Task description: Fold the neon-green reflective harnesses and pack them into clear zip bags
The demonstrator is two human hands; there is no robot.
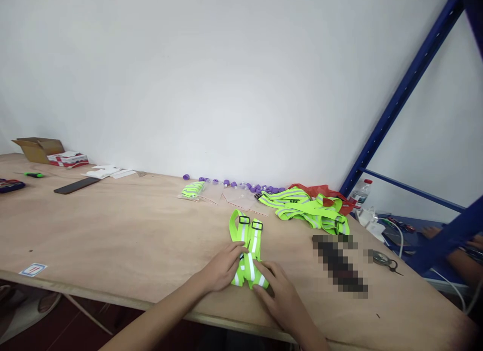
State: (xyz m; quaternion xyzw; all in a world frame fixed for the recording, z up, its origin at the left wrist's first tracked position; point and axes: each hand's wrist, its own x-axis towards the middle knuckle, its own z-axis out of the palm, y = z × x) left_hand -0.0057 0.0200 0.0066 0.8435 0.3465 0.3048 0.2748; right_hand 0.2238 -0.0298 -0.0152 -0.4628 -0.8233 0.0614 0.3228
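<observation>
A neon-yellow reflective vest made of elastic straps lies gathered on the table in front of me. Silver stripes run along its straps, and two black buckles sit at its far end. From the left, my left hand presses its fingers onto the straps, with the fingertips closed over the middle. My right hand has its thumb and fingers around the near right edge of the same bundle. The strap ends under the fingers are partly hidden.
Several more neon straps lie heaped on a red bag at the back right. Clear plastic bags, one packed bag and purple rolls line the wall. Blue shelving stands right; a cardboard box is far left.
</observation>
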